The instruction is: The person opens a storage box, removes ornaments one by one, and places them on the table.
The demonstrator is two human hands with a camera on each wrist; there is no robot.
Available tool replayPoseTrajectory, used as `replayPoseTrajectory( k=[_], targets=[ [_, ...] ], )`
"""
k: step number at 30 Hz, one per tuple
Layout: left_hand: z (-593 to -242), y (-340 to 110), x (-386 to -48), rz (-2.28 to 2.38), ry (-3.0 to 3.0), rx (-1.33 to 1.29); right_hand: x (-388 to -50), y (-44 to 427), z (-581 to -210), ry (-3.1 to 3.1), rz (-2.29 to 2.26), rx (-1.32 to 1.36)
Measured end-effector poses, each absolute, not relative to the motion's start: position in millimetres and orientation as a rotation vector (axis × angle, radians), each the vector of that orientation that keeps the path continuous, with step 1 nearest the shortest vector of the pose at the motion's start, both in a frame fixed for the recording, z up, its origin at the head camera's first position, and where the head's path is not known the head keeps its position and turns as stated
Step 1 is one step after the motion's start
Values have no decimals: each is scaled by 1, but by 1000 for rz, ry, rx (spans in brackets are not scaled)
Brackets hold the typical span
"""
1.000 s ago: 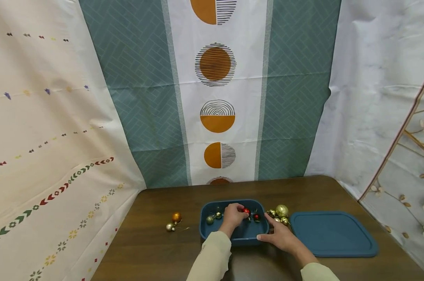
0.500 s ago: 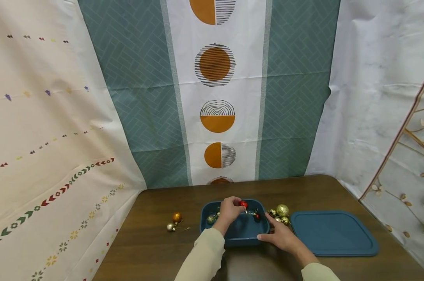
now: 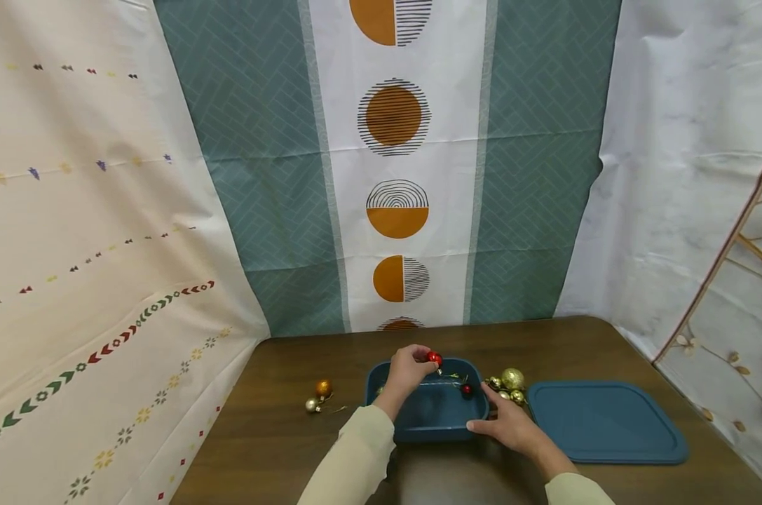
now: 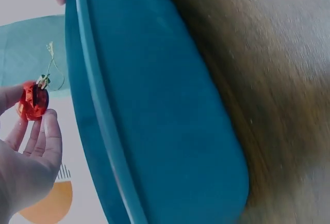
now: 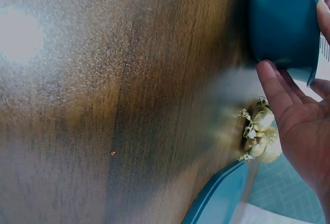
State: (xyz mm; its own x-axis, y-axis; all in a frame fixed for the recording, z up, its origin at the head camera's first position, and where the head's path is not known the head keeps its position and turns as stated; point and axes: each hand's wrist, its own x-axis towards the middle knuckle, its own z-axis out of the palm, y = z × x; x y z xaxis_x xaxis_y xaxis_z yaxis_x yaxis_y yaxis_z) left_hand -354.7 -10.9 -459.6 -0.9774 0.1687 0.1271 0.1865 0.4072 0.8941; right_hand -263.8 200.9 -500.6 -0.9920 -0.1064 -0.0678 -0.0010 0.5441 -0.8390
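Note:
Between thumb and fingertips, my left hand (image 3: 408, 374) pinches a shiny red ball ornament (image 3: 434, 359) above the back rim of the blue box (image 3: 440, 433). In the left wrist view the red ornament (image 4: 34, 101) has a thin string loop at its top, and the left hand (image 4: 32, 158) is beside the box (image 4: 154, 105). A smaller red ball (image 3: 466, 388) lies inside the box at the right. My right hand (image 3: 513, 425) grips the box's right end, thumb at the front corner and fingers along the side; the right wrist view shows this hand (image 5: 305, 123) against the box wall (image 5: 284, 22).
Several gold ornaments (image 3: 513, 379) lie right of the box, beside a flat blue lid (image 3: 606, 422). An orange ball (image 3: 323, 388) and a pale ball (image 3: 312, 405) are on the wooden table (image 3: 261, 438) at the left. Patterned cloths (image 3: 273, 210) hang behind.
My left hand has lifted the red ornament up from inside the box, moving back and slightly left. The right hand has stayed at the box's end.

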Motion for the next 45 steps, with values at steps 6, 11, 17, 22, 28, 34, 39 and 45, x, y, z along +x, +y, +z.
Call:
replayPoseTrajectory(
  k=[6,11,17,22,28,34,39,45],
  targets=[
    [-453,-25,-357,-1667,-2606,-310,-262,204,-502,2696,-1412,-84],
    [-447,-43,-360,-1662,-2561,-297,-259,204,-503,2689,-1428,-79],
    [-448,-63,-368,-1671,-2513,-270,-258,204,-503,2681,-1436,-71],
    [-451,-78,-372,-1685,-2492,-229,-258,204,-502,2690,-1406,-59],
    [-451,-98,-375,-1659,-2471,-178,-258,203,-503,2691,-1401,-77],
    [-449,-122,-373,-1666,-2452,-123,-258,201,-504,2695,-1402,-80],
    [-450,-142,-375,-1689,-2433,-77,-259,201,-503,2697,-1410,-78],
    [-450,-166,-376,-1749,-2396,18,-261,202,-501,2699,-1409,-93]
  ],
)
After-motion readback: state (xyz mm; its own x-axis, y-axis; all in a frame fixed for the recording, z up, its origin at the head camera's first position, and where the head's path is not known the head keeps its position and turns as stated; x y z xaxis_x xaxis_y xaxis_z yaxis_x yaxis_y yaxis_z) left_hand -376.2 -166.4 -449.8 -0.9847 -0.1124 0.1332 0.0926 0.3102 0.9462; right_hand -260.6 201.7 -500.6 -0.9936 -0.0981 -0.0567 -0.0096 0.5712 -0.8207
